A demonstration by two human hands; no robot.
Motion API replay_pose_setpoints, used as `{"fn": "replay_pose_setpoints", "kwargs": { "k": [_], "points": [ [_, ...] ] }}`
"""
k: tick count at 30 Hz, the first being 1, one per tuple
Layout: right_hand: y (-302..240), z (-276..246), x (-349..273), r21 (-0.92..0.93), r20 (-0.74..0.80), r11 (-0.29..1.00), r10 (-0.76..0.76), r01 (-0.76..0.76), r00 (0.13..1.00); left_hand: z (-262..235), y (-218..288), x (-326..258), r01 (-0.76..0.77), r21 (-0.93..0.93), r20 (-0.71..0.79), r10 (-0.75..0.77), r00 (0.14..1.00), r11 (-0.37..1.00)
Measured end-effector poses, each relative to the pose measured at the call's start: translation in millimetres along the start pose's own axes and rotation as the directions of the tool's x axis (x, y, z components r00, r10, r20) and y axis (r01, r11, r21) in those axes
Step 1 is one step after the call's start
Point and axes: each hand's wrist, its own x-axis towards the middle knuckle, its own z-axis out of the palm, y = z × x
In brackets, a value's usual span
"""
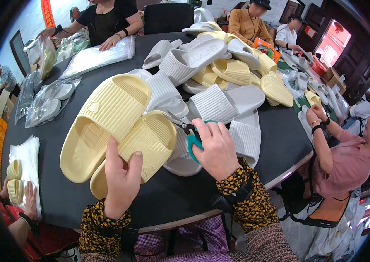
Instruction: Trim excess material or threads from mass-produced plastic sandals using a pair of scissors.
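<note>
Presently listed, clock centred on the scissors: one pair of yellow slippers (116, 104), at 9 o'clock above the black table (277, 140), toes toward 1 o'clock; one pair of teal-handled scissors (187, 127), blades aimed between 10 and 11, beside the strap edge of the nearer slipper. Contact there: cannot tell.

Hazards, as judged: a nicked strap, should the blades stray into the soft material; a slipped pair, should the loose-looking pinch give; a snag on the grey and yellow pile (235, 70) at 1 o'clock, should the scissors swing that way.

Left hand (123, 185): forearm entering from 7 o'clock, thumb and index raised and slightly parted, gripping the slippers at their adjoining edges; remaining fingers hidden. Right hand (220, 153): forearm entering from 5 o'clock, fingers curled closely around the handles; blade opening indistinct.
</note>
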Motion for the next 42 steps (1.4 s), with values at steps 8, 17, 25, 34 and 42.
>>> {"fn": "replay_pose_setpoints", "kwargs": {
  "k": [8, 17, 25, 34, 42],
  "points": [
    [0, -3, 1, 0.004, -0.022, 0.999, -0.047, 0.047, 0.999, 1, -1, 0, -0.065, 0.054, 0.023, 0.064, 0.998, 0.996],
    [-1, -3, 0, -0.023, -0.059, 0.998, -0.06, 0.058, 0.996, 1, -2, -3, -0.109, 0.131, 0.065, 0.101, 0.993, 0.985],
    [-1, -5, 1, -0.049, -0.055, 0.996, -0.071, 0.069, 0.996, 0, -4, 0, -0.129, 0.138, 0.03, 0.126, 0.992, 0.982],
    [-2, -1, -1, 0.004, -0.111, 0.997, -0.074, 0.075, 0.991, 2, -3, 2, -0.209, 0.076, -0.016, 0.211, 0.977, 0.975],
    [-2, -7, 0, -0.063, -0.035, 0.997, -0.053, 0.051, 0.998, -1, -17, 6, -0.055, 0.033, 0.03, 0.054, 0.998, 0.998]
  ]
}}
